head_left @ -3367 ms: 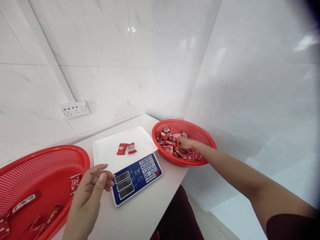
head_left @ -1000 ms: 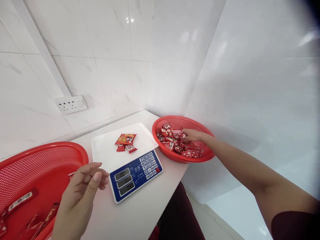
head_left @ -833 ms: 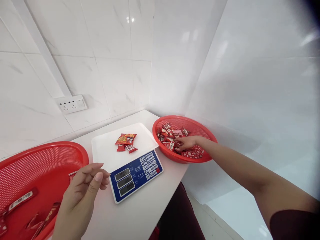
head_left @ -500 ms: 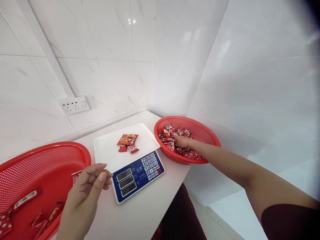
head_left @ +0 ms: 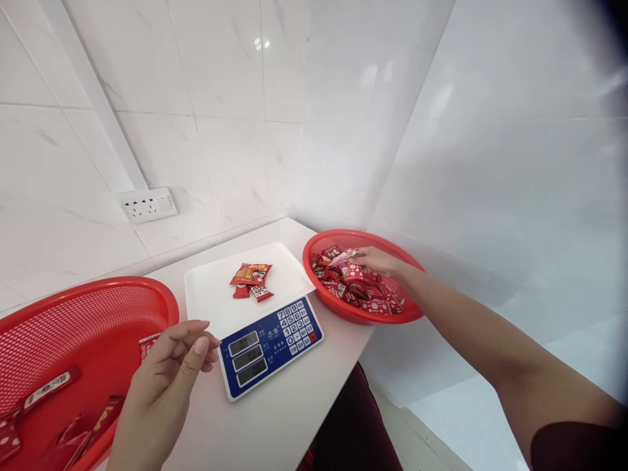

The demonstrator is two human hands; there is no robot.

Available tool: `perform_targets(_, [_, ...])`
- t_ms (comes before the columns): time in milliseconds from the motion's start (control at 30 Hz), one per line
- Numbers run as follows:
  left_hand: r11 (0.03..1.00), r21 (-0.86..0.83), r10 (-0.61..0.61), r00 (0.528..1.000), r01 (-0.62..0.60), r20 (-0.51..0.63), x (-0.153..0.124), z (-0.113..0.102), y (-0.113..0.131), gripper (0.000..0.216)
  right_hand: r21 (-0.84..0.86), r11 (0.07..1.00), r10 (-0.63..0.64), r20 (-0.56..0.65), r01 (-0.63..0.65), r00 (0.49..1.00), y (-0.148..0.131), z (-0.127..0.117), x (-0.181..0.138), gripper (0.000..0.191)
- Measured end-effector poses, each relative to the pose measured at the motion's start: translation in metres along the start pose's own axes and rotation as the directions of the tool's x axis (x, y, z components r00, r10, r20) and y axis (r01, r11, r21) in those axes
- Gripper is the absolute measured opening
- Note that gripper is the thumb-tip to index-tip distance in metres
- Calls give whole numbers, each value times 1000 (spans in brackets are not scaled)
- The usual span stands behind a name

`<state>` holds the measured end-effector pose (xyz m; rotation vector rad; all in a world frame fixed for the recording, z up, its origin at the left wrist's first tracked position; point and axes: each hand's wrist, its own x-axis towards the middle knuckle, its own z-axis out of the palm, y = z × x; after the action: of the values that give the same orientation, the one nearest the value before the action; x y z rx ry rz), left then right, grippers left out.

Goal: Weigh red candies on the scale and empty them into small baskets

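A blue-faced scale [head_left: 269, 347] with a white pan [head_left: 216, 294] stands on the counter; three wrapped snack packets [head_left: 251, 280] lie on the pan. My right hand [head_left: 373, 260] reaches over the right red basket [head_left: 411, 313], which is full of small red packets, and pinches a pale packet [head_left: 344, 256] lifted above the pile. My left hand [head_left: 169, 373] hovers in front of the scale's left corner, fingers loosely curled, nothing in it.
A second red basket [head_left: 98, 294] at the left holds several red packets. A wall socket [head_left: 150, 204] sits on the tiled wall behind. The white counter [head_left: 275, 425] ends just right of the scale, with floor below.
An orange packet has been added to the two on the pan. My right hand went back into the right basket, rummaged, and now lifts a pale packet. My left hand barely moved.
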<state>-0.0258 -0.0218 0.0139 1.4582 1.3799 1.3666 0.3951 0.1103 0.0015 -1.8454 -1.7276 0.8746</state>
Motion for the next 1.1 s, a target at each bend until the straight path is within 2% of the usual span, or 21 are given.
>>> perform_targets(67, [1000, 5, -4, 1000, 4, 4, 0, 0, 1, 36, 138, 990, -11, -12, 12, 1000, -1, -4, -4, 34])
perform_targets(233, [1000, 11, -17, 1000, 17, 9, 1, 1, -1, 35, 257, 965, -29, -85, 50, 996, -6, -8, -8, 31])
perform_targets(367, [1000, -12, 4, 999, -4, 37, 0, 2, -2, 33, 489, 868, -26, -133, 88, 991, -27, -9, -15, 23])
perform_targets(433, [1000, -24, 10, 999, -8, 50, -1, 3, -1, 31, 614, 784, -33, -101, 89, 994, -44, -5, -22, 19])
perform_targets(567, [999, -49, 16, 998, -12, 67, -5, 3, 5, 27, 735, 678, -100, 75, 13, 992, -82, 23, -38, 9])
perform_targets(733, [998, -50, 37, 995, -33, 93, -8, 0, 10, 24, 729, 665, -89, 294, -162, 952, -107, 77, -36, 9])
perform_targets(833, [997, -58, 60, 995, -56, 81, -9, -2, 12, 21, 660, 708, -34, 389, -253, 921, -111, 95, -25, 8])
perform_targets(967, [992, -87, 101, 992, -94, 76, -10, -4, 14, 19, 583, 757, 50, 397, -294, 917, -118, 97, -17, 14])
perform_targets(1100, [988, -100, 124, 990, -117, 68, -9, -6, 15, 18, 548, 783, 134, 314, -294, 940, -123, 93, -18, 52])
